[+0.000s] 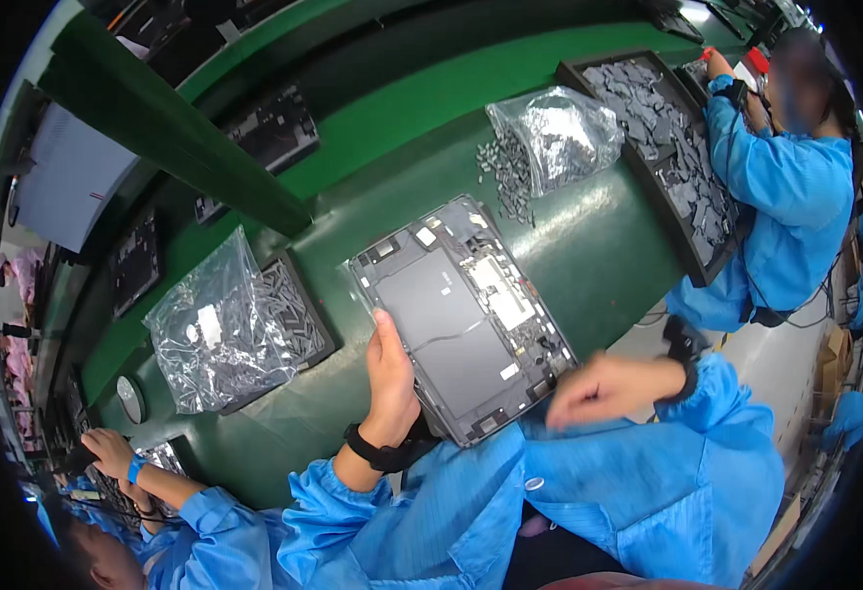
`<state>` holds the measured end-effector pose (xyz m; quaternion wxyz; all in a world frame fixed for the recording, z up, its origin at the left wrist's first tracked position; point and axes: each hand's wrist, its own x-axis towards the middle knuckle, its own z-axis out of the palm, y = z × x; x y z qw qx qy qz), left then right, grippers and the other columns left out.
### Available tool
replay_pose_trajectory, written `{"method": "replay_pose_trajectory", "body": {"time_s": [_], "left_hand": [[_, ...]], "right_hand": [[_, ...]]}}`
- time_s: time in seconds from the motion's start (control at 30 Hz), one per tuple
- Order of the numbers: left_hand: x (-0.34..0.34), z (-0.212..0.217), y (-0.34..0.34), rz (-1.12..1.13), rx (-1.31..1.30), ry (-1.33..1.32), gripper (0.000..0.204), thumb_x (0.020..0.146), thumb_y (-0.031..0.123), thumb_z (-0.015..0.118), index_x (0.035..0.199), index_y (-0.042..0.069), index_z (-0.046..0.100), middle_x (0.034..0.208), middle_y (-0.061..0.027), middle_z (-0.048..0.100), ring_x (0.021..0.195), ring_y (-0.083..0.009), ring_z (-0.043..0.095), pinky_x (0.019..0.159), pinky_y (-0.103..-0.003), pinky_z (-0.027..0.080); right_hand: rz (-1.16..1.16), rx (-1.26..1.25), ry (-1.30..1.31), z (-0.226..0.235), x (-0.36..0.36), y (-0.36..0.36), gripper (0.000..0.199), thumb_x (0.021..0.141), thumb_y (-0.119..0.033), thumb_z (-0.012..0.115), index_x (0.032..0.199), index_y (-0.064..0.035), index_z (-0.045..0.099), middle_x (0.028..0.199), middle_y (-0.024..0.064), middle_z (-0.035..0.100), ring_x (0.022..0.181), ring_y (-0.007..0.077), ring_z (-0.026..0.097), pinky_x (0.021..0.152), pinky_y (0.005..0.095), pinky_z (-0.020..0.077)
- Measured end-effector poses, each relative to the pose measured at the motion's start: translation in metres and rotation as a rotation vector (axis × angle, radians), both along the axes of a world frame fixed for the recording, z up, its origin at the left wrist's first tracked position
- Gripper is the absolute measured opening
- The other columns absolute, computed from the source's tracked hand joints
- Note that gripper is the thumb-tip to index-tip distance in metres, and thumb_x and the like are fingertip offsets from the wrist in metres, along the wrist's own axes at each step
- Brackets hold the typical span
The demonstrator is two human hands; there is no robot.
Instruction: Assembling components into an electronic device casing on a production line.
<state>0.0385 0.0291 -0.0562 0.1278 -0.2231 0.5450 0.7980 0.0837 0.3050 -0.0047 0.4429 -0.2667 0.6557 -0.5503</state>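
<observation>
My left hand point(390, 379) grips the left edge of an opened tablet point(466, 329), its thumb lying over the rim. The tablet sits tilted at the near edge of the green table point(353, 211), close to my body. Its inside faces up, with a large dark battery point(422, 295) on the left and a silvery board area point(500, 292) on the right. Beside the lower right corner is my right hand point(608, 388), smeared by motion. Its fingers point toward the tablet, but whether they hold anything is unclear.
Small dark parts point(512, 182) lie beside a clear plastic bag point(574, 138). At the right stands a tray point(702, 264) of dark pieces. Another bag point(205, 339) covers part of a parts tray point(325, 334). A green post point(166, 128) rises left. Co-workers in blue sit on both sides.
</observation>
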Motion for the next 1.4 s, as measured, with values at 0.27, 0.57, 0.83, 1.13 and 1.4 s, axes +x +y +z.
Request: {"method": "replay_pose_trajectory", "body": {"time_s": [0.27,0.57,0.83,1.13,1.4], "left_hand": [[0.015,-0.012,-0.005,-0.208,-0.21,0.12,0.04,0.104,0.034,0.043,0.115,-0.004,0.054,0.102,-0.0059,0.061,0.091,-0.0112,0.053,0.082,-0.027,0.044],[0.017,0.004,-0.046,-0.579,-0.687,0.07,0.039,0.103,0.036,0.044,0.104,-0.003,0.051,0.082,-0.0164,0.061,0.075,-0.0193,0.061,0.07,-0.033,0.048],[-0.063,0.03,-0.077,-0.523,-1.421,0.76,0.018,0.08,0.001,0.067,0.097,-0.001,0.065,0.091,-0.0142,0.061,0.08,-0.0312,0.06,0.071,-0.038,0.049],[-0.076,0.021,-0.079,-0.713,-1.337,0.71,0.013,0.076,0.001,0.069,0.087,0.0,0.062,0.089,-0.0121,0.056,0.087,-0.0328,0.056,0.076,-0.042,0.047],[-0.056,0.015,-0.073,-0.649,-1.591,0.858,0.011,0.081,0.003,0.065,0.083,-0.001,0.055,0.084,-0.0169,0.055,0.08,-0.0361,0.056,0.071,-0.043,0.048]], "right_hand": [[-0.203,0.6,1.708,-0.006,-0.136,-0.045,0.029,0.074,-0.01,0.061,0.101,0.0023,0.064,0.109,0.0125,0.067,0.086,0.021,0.062,0.07,0.0314,0.0478],[0.016,0.568,1.867,-0.014,-0.143,-0.055,0.037,0.071,-0.012,0.06,0.104,0.0046,0.065,0.11,0.0148,0.066,0.076,0.0156,0.061,0.062,0.0276,0.0456],[-0.054,0.457,1.815,-0.012,-0.098,-0.044,0.034,0.072,-0.013,0.061,0.101,0.0015,0.068,0.11,0.0126,0.067,0.082,0.0162,0.059,0.059,0.0252,0.0383],[-0.237,0.288,1.505,-0.015,-0.106,-0.036,0.021,0.068,-0.013,0.067,0.088,-0.0057,0.067,0.094,0.0023,0.067,0.073,0.0144,0.055,0.058,0.0282,0.0407],[-0.277,0.401,1.501,-0.038,-0.222,-0.009,0.014,0.075,-0.008,0.071,0.088,-0.0067,0.068,0.087,0.0032,0.064,0.084,0.0241,0.059,0.074,0.0353,0.0506]]}}
